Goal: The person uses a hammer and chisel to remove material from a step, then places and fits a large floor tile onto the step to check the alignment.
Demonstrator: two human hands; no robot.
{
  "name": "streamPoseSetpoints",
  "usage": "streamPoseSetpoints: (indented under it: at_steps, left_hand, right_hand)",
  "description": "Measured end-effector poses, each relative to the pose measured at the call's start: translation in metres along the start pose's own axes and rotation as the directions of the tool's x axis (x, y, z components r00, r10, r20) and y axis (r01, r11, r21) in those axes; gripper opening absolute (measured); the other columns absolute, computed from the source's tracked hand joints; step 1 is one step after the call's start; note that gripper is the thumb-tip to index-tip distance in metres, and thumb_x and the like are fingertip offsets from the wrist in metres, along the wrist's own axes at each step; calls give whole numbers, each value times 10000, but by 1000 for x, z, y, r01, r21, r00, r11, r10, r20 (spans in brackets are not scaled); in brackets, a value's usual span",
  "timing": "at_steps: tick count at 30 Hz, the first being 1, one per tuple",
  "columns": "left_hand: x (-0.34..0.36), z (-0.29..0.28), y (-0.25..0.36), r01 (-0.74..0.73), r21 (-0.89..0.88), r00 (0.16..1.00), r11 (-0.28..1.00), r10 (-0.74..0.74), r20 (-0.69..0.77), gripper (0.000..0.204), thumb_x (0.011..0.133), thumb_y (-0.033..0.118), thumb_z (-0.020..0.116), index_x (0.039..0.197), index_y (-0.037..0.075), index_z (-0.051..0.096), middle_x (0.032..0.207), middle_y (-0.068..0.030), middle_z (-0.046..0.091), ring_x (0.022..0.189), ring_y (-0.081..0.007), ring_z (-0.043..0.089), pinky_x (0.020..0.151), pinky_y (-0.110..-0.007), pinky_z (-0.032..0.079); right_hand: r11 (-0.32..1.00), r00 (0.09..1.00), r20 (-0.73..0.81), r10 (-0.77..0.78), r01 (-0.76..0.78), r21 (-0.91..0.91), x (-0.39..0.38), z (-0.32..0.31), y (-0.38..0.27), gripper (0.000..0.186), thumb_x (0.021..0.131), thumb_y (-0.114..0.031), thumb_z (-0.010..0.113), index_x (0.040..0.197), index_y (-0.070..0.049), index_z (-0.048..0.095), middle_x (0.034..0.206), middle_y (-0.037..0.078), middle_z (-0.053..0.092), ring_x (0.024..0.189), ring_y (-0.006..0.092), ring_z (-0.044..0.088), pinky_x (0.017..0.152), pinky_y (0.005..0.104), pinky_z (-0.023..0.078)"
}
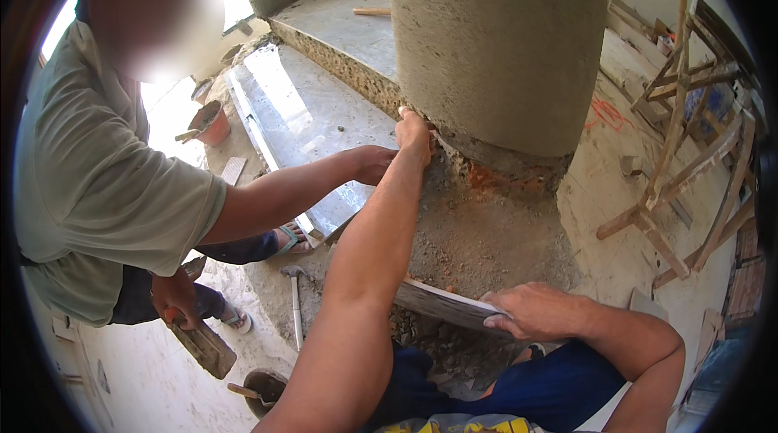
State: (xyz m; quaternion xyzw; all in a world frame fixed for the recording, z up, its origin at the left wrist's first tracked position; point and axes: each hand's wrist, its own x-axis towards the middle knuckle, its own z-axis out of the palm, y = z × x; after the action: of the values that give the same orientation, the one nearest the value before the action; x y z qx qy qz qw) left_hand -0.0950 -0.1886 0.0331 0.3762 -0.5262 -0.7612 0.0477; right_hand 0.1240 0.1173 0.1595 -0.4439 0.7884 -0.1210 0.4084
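Observation:
My left hand [414, 135] reaches to the foot of the thick grey column [494, 44], by the inner corner of a shiny grey step slab [324, 129]. Its fingers are curled, and what they hold, if anything, is hidden. Low on the right, my right hand [535, 309] grips the end of a thin pale slab strip [450, 304], tilted above rubble between my knees. A co-worker's hand [373, 164] is right beside my left forearm, over the step slab. The co-worker's other hand [174, 299] holds a flat plastering trowel [207, 349] pointing down.
A claw hammer [295, 303] lies on the dusty floor left of my arm. Below it stands a dark bucket [266, 388] with a wooden handle across it. A reddish bucket [212, 123] is farther back. Wooden trestles [689, 166] crowd the right side; more stairs [340, 8] rise behind.

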Motion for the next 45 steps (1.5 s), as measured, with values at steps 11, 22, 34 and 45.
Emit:
streamPoseSetpoints:
  at_steps: [11, 22, 34, 45]
  left_hand:
    - [-14, 6, 9, 34, 95, 996, 995, -26, -89, 906, 1053, 698, 169, 981, -54, 669, 696, -65, 483, 566, -208, 416, 619, -437, 443]
    - [-14, -3, 11, 146, 53, 988, 988, -148, 40, 928, 1045, 710, 192, 1011, -83, 674, 716, -86, 524, 587, -214, 441, 572, -406, 411]
    - [-36, -2, 18, 135, 68, 985, 989, -141, 95, 968, 1068, 670, 153, 1026, -149, 667, 636, 10, 369, 540, -144, 326, 557, -321, 358]
    - [-23, 1, 6, 54, 151, 990, 987, -72, 118, 794, 1077, 520, 239, 953, -142, 660, 565, -8, 353, 490, -155, 310, 516, -325, 333]
  right_hand:
    - [1000, 999, -31, -21, 21, 6, 0, 4, 5, 324, 1053, -289, 569, 1184, 4, 612, 950, 261, 706, 922, 473, 692, 817, 562, 531]
    - [999, 997, -62, -47, 46, -7, -1, 9, 12, 330, 1046, -297, 584, 1189, -1, 614, 939, 262, 709, 920, 472, 698, 807, 555, 541]
    - [998, 996, -65, -59, 57, -28, -1, 11, 15, 350, 1059, -310, 571, 1165, 20, 614, 880, 261, 705, 854, 461, 714, 762, 548, 560]
    - [998, 996, -69, -56, 55, -22, 0, 13, 20, 364, 1059, -335, 569, 1171, 9, 613, 869, 257, 707, 868, 466, 711, 763, 549, 558]
